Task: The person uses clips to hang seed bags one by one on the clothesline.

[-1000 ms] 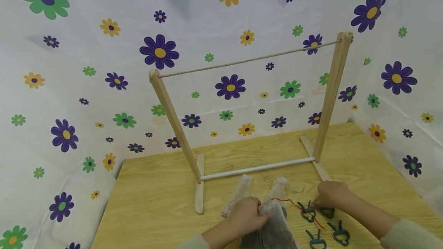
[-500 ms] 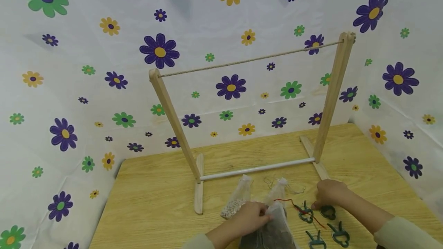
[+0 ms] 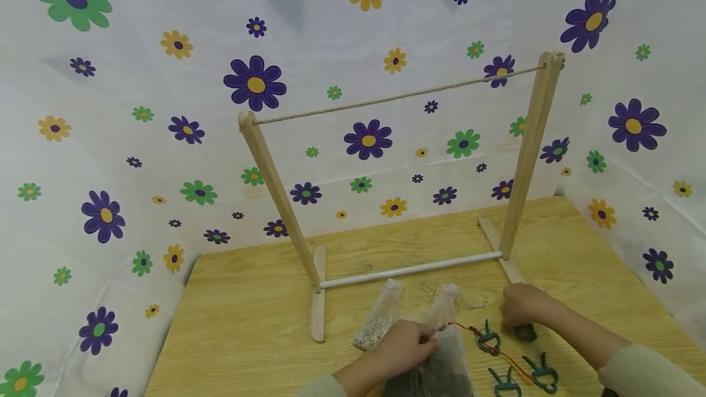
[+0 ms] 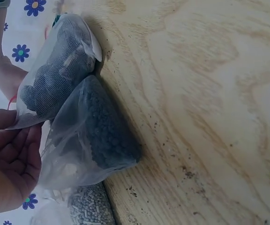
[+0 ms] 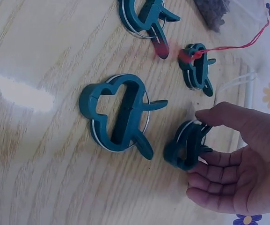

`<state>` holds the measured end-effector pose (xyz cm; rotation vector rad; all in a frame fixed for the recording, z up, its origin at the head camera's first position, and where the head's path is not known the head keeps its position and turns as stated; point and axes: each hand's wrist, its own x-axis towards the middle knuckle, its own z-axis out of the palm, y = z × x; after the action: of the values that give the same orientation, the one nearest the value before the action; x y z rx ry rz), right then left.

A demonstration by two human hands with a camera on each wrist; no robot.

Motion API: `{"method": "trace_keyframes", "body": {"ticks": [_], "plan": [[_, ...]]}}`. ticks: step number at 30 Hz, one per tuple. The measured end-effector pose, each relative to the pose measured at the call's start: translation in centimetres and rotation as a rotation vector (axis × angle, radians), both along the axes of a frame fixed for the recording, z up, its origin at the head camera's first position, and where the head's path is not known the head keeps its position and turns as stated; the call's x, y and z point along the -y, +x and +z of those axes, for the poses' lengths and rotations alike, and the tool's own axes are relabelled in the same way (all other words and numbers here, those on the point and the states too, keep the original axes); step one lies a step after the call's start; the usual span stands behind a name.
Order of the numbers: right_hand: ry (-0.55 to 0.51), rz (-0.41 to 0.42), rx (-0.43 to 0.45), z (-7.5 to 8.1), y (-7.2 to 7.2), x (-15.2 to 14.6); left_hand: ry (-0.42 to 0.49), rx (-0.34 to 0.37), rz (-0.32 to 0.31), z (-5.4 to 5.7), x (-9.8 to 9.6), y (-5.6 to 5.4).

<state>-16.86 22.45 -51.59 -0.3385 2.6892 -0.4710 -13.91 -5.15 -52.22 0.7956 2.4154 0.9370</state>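
Observation:
My left hand (image 3: 401, 348) pinches the gathered top of a white mesh bag (image 4: 62, 70) between thumb and fingers; dark lumps fill the bag. A thin red cord (image 3: 510, 357) runs from the bag's top across the clips on the table. Right beside it, a second mesh bag (image 4: 109, 131) holds dark granules. My right hand (image 5: 247, 154) grips a green spring plant clip (image 5: 179, 150), thumb on one lever and fingers at the other. Several like it lie nearby, among them a larger-looking clip (image 5: 127, 115) and a clip (image 5: 188, 77) under the cord.
Behind the hands stands a wooden rack with a left post (image 3: 278, 201), a taut rope (image 3: 397, 97) and a low white rod (image 3: 410, 269). A bag of pale pellets (image 3: 372, 331) and another whitish mesh bag (image 3: 441, 308) lie before it. Flowered cloth (image 3: 325, 48) surrounds the table.
My left hand and the bag's top have shifted a little to the right, and the red cord has slid rightward over the clips. The right hand stays at the same clip.

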Motion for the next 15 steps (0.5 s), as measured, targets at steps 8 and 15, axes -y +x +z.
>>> {"method": "trace_keyframes", "body": {"ticks": [8, 15], "plan": [[-0.036, 0.045, -0.040, 0.4, 0.2, -0.4, -0.100, -0.196, -0.097, 0.9, -0.8, 0.5], [-0.048, 0.060, -0.041, 0.7, 0.1, -1.2, -0.105, -0.238, -0.148, 1.4, -1.0, 0.5]]}}
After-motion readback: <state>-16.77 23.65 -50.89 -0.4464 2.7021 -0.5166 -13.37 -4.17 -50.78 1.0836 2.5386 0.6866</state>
